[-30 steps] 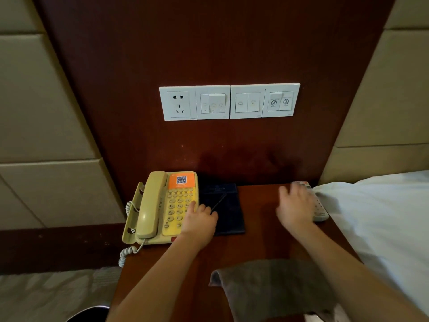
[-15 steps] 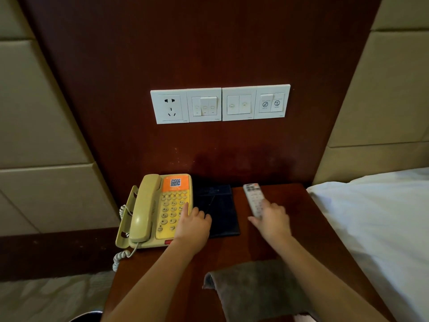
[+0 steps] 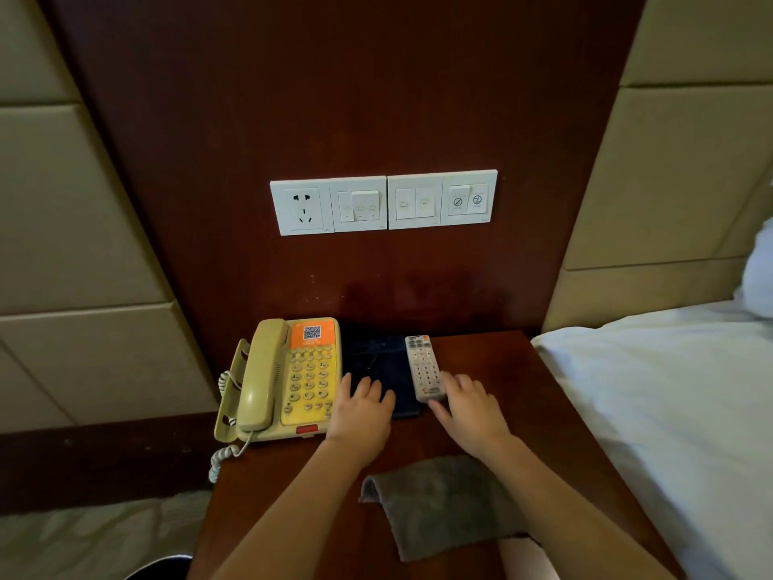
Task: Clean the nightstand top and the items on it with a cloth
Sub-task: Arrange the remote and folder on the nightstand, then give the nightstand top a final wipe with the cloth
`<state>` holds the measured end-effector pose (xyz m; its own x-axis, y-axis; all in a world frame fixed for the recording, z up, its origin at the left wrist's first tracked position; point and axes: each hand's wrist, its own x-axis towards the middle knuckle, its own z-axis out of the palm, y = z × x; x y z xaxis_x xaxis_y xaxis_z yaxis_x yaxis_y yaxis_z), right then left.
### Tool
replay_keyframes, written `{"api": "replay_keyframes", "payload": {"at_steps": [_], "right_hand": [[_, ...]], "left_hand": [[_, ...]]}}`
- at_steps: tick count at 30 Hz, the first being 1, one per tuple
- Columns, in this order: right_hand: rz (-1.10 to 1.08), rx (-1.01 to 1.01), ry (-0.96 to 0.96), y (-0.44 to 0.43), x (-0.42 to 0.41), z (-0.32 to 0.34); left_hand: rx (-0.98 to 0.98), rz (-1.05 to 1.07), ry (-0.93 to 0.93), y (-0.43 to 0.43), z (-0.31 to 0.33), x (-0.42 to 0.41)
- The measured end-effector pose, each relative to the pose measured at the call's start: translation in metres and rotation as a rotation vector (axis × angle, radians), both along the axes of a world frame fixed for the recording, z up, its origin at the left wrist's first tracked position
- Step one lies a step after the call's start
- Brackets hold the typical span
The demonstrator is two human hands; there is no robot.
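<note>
A grey cloth (image 3: 439,504) lies folded on the near part of the dark wooden nightstand top (image 3: 497,362), under my right forearm. A beige and yellow telephone (image 3: 284,378) stands at the back left. Beside it lies a dark flat pad (image 3: 376,357), with a white remote control (image 3: 423,366) lying along its right edge. My left hand (image 3: 362,412) rests with straight fingers on the pad's near edge, next to the telephone keypad. My right hand (image 3: 470,408) pinches the remote's near end between thumb and fingers.
A white bed (image 3: 669,412) runs along the nightstand's right edge. A white socket and switch panel (image 3: 385,203) sits on the wood wall panel behind. The telephone's coiled cord (image 3: 221,458) hangs over the left edge.
My right hand took the remote from the nightstand's far right by the bed and carried it left to the dark pad's right edge. My left hand stayed by the telephone.
</note>
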<state>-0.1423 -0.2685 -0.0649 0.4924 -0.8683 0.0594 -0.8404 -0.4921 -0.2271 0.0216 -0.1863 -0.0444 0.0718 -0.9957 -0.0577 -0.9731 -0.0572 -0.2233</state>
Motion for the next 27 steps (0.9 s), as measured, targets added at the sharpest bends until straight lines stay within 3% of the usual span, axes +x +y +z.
{"api": "replay_keyframes", "payload": {"at_steps": [3,8,15,18,21,27], "right_hand": [[0.128,-0.041,0.041,0.028,-0.022,-0.006],[0.176,0.054,0.152,0.087,-0.062,-0.03],[-0.035,0.117,0.205,0.114,-0.131,-0.043],[-0.089,0.104,0.202,0.102,-0.159,-0.048],[-0.105,0.112,0.183,0.074,-0.167,-0.045],[-0.139,0.117,0.165,-0.012,-0.143,-0.041]], "left_hand": [[0.041,-0.055,0.068,0.014,0.011,-0.018],[0.084,-0.124,0.18,0.054,0.001,-0.063],[0.058,-0.048,0.268,0.078,-0.048,-0.147],[0.081,-0.094,0.212,0.06,-0.053,-0.185],[0.107,-0.012,0.259,0.033,-0.058,-0.205],[0.072,0.034,0.306,-0.051,-0.053,-0.192]]}}
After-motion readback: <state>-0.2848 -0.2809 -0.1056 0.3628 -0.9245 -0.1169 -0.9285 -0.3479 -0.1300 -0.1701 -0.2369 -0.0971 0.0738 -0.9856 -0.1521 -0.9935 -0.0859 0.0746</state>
